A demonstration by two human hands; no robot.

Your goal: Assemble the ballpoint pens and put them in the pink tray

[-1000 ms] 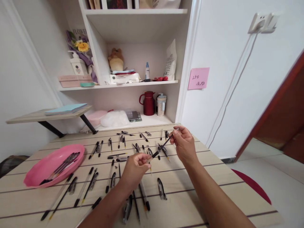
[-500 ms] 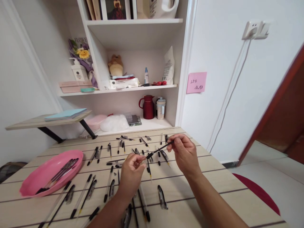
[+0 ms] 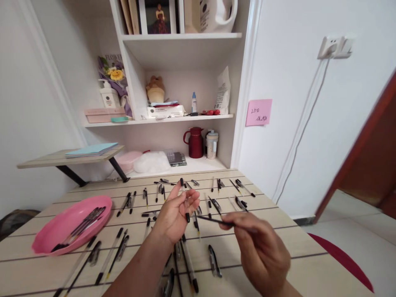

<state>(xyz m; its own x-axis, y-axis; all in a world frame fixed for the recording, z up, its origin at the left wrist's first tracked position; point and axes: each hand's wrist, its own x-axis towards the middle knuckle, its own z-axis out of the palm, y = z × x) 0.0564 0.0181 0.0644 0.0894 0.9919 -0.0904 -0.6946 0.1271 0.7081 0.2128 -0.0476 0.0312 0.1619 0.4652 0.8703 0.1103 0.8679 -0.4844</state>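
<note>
1. Grip check first — left grip (image 3: 177, 212) is curled around a clear barrel (image 3: 182, 182) with black ends, right grip (image 3: 262, 251) is pinching a thin dark rod (image 3: 212, 220), so neither one is free
2. Both parts are up above the worktop (image 3: 321, 280). Barrel stands fairly upright, rod is close to level, and the rod's far end is near the barrel's lower black end but looks apart from it
3. Angle is the bit I'd sort out, imo. The two sit crossways, so for lining them up I'd turn the barrel with the fingertips rather than swing a whole wrist
4. Pinch the rod closer to its far end — a fair stretch sticks out past the fingers, and something that skinny will probably wobble
5. Go easy on the barrel squeeze. Slick plastic would likely roll if pressed off centre
6. Mind what's underneath lol: a loose cap (image 3: 214, 260) lies just left of the right grip, yellow-ended refills (image 3: 113, 263) are over to the left, and a pink tray (image 3: 54, 225) holds a bunch of pens (image 3: 89, 216). A dropped part could easily get mixed up
7. Can't tell which end of the rod is which, it's blurry, so I'd eyeball that first
</note>
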